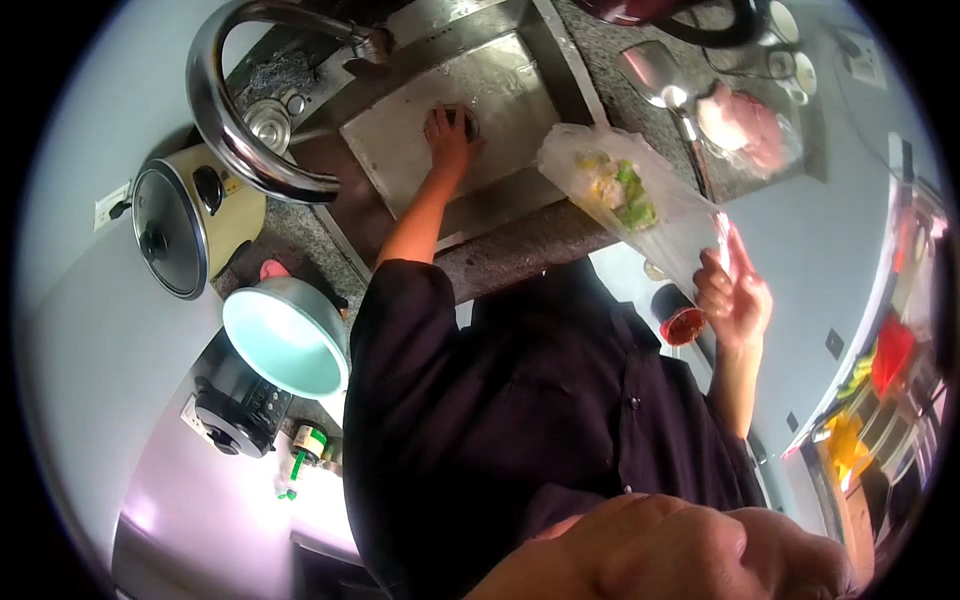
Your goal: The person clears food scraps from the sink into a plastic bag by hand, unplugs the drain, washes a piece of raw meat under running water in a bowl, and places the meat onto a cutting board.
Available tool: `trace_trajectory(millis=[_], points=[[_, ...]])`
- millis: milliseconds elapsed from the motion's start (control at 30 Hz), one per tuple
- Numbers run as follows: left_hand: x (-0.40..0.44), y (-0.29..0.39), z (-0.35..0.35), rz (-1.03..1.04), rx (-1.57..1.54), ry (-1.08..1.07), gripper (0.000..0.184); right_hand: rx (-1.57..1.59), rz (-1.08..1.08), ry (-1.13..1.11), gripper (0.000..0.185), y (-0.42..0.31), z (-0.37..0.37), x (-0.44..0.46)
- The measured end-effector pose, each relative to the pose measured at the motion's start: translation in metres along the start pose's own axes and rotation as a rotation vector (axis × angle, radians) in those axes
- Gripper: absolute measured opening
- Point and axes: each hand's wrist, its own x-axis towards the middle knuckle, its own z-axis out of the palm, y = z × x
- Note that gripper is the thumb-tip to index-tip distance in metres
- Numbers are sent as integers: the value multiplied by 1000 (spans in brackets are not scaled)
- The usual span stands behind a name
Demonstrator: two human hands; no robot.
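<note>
My left hand reaches down into the steel sink, over the round dark drain. Its fingers look spread at the drain; their tips are partly hidden, and I see nothing held in them. At the sink's front right corner, my right hand is closed on the gathered end of a clear plastic bag. Green and yellowish food scraps show through the bag's far end, which hangs beside the sink rim.
A curved chrome faucet arches over the sink's left side. Left of it stand a beige cooker and a pale blue basin. A metal spatula and pink meat in plastic lie on the right counter. A red-rimmed container is below.
</note>
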Motion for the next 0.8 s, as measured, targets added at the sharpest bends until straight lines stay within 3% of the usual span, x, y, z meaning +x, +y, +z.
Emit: trace_trajectory(millis=[133, 200, 233, 267, 300, 333, 433, 467, 533, 600, 633, 667, 700, 733, 800], points=[[1, 35, -21, -65, -17, -13, 71, -44, -18, -53, 73, -2, 3, -1], [3, 72, -27, -136, -675, -16, 65, -61, -40, -65, 71, -4, 10, -2], [1, 106, -64, -244, -803, -183, 60, -111, -42, -102, 67, -4, 10, -1], [0, 124, -64, -231, -801, -184, 60, -159, -42, -136, 64, -5, 11, -2], [0, 141, -65, -271, -942, -322, 55, -181, -50, -127, 51, -6, 18, -3], [1, 153, -69, -308, -1078, -463, 50, -178, -68, -129, 51, -9, 16, -4], [11, 151, -91, -175, -861, -566, 39, -390, -121, -45, 31, -14, 12, -8], [10, 149, -100, -155, -849, -573, 39, -378, -140, -43, 31, -17, 10, -11], [9, 142, -131, -132, -989, -315, 27, -507, -214, 12, 25, -21, 5, -13], [10, 132, -170, -191, -1019, -228, 20, -552, -247, 78, 19, -22, -14, -13], [7, 137, -195, -176, -1005, -231, 20, -768, -401, 94, 18, -19, -27, -9], [3, 145, -225, -205, -1184, -203, 17, -985, -554, 114, 16, -18, -33, -8], [-5, 154, -251, -238, -1362, -179, 15, -1448, -760, 284, 14, -19, -28, -13], [-12, 161, -268, -224, -1350, -186, 15, -1431, -770, 293, 14, -21, -27, -18], [-24, 173, -299, -74, -1414, -219, 10, -1859, -968, 524, 16, -28, -29, -26]])
